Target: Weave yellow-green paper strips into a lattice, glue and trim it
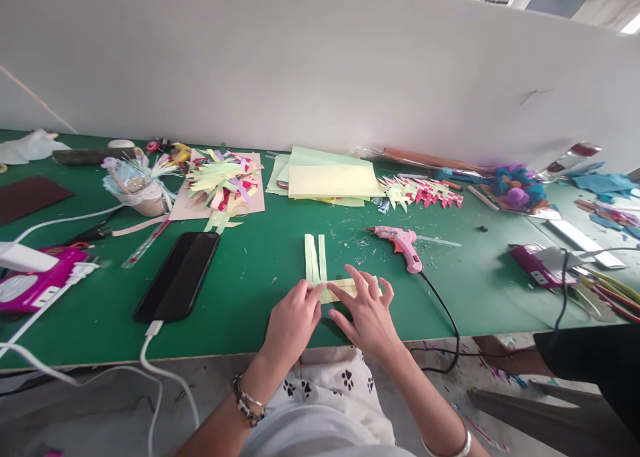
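Note:
In the head view, pale green paper strips point(313, 260) stand lengthwise on the green table, meeting a cream paper strip point(350, 286) laid crosswise. My left hand point(294, 316) is closed at the point where they meet, thumb and fingertips pressing on the strips' lower ends. With fingers spread, my right hand point(369, 309) lies over the cream strip, its index fingertip close to the same crossing. Part of the strips is hidden beneath both hands. A pink hot glue gun point(405, 245) lies to the right, nozzle pointing left and a clear glue stick in its back.
A black phone point(177, 276) on a white cable lies left. Behind are a heap of cut paper strips point(225, 180), stacked paper sheets point(330, 179) and red-and-white folded paper chains point(425, 192). Purple power strips point(543, 265) sit at both sides. Another person's leg shows at lower right.

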The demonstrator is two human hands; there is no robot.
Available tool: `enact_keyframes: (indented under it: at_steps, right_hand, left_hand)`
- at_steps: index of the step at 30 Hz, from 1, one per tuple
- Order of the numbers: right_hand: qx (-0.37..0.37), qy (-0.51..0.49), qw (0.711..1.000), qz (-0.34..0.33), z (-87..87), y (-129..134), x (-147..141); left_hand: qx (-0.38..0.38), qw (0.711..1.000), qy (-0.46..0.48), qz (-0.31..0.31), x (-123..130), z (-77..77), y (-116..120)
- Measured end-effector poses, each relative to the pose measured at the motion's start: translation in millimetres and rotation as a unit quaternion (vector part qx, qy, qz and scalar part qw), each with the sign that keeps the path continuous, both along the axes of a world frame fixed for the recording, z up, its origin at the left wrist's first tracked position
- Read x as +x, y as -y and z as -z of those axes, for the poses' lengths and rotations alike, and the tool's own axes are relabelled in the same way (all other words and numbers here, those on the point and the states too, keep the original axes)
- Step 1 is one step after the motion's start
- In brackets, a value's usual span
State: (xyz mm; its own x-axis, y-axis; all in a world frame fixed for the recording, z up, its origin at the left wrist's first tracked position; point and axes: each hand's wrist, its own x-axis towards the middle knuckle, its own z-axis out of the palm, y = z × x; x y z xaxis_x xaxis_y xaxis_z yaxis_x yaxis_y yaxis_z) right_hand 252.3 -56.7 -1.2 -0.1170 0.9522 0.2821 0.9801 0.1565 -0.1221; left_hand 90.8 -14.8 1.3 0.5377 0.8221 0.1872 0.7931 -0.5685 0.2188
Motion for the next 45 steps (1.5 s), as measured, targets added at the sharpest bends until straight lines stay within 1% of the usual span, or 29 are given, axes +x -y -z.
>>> enact_keyframes:
  at_steps: [4, 11, 20, 35, 45]
  right_hand:
    - [-0.013, -0.001, 1.000, 0.018, -1.6, 2.2, 6.8]
    - [-0.007, -0.007, 0.999, 0.040, 0.4, 6.9, 25.2]
    - [-0.009, 0.012, 0.997, 0.070, 2.1, 10.8, 41.8]
    - [-0.008, -0.019, 0.996, 0.092, 0.0, 8.8, 43.1]
    - [0.010, -0.013, 0.994, 0.105, 3.6, 5.9, 49.1]
  left_hand:
    - [0.008, 1.000, 0.001, 0.004, -0.3, 0.0, 0.3]
    - [0.019, 1.000, 0.011, 0.005, -0.7, 1.0, -0.2]
    - [0.021, 1.000, 0.014, 0.007, -1.0, 2.3, -0.4]
    - [0.012, 1.000, 0.022, 0.005, -1.5, 3.8, -0.7]
    - [0.004, 1.000, 0.029, 0.010, -1.2, 2.3, -0.8]
